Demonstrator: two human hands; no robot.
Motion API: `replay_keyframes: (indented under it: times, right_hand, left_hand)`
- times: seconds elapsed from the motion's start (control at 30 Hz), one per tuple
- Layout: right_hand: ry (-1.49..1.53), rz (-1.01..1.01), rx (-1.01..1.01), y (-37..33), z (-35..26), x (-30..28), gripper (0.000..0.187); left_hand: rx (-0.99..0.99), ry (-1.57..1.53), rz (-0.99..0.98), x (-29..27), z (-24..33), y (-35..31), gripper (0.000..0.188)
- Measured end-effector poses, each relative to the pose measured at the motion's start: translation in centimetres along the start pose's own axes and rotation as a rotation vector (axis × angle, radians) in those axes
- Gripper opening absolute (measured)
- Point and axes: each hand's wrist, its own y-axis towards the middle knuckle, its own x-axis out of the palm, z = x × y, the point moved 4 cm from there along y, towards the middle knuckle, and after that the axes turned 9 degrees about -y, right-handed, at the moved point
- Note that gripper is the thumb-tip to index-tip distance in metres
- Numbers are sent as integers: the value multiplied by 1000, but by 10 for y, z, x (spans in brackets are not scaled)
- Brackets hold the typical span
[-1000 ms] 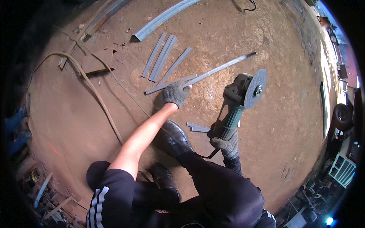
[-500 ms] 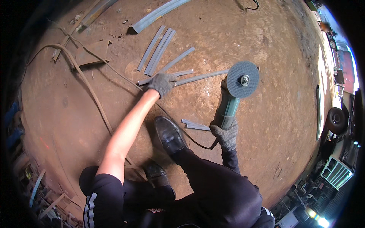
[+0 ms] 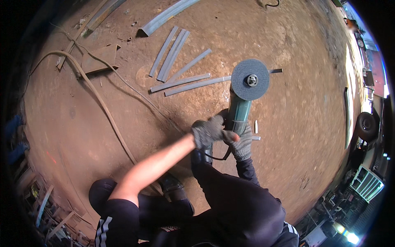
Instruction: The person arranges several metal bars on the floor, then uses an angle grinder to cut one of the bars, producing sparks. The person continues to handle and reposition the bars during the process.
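Observation:
My gloved right hand (image 3: 242, 142) is closed round the rear body of a green angle grinder (image 3: 238, 111). Its dark round disc (image 3: 250, 79) faces up, with the metal nut at the centre, and hides part of a long metal bar (image 3: 197, 85) on the ground. Against the left side of the grinder is my gloved left hand (image 3: 210, 131), slightly blurred, thumb stretched across toward the right hand and apart from the other fingers. Whether it presses on the tool I cannot tell. Several cut grey metal bars (image 3: 175, 56) lie fanned out beyond my hands.
A thick cable (image 3: 96, 96) and a thinner cord (image 3: 117, 74) cross the floor at left, near a rusty metal plate (image 3: 98, 58). A larger metal channel (image 3: 168, 17) lies at the far side. My shoe (image 3: 169, 183) is close by. A wheel (image 3: 365, 126) stands far right.
My left hand has left the bars and come right, to the grinder. The grinder has shifted slightly left, still in my right hand. My front foot has moved right.

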Motion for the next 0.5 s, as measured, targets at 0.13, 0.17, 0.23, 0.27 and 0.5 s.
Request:
replay_keyframes:
  times: [0.13,0.17,0.23,0.27,0.5]
  right_hand:
    - [401,-77,110,18,1,27,70]
    - [-138,-184,-19,22,-8,23,65]
    - [277,-279,16,25,-15,21,73]
    - [484,-319,38,25,-18,18,77]
    - [722,-364,231,27,-14,10,87]
  left_hand:
    - [-121,155,535,5,-3,14,88]
    - [-147,205,586,2,-2,20,87]
    - [-157,181,642,-6,-4,28,76]
    - [-122,103,594,-13,-6,32,73]
    - [-47,-448,323,-59,-11,44,55]
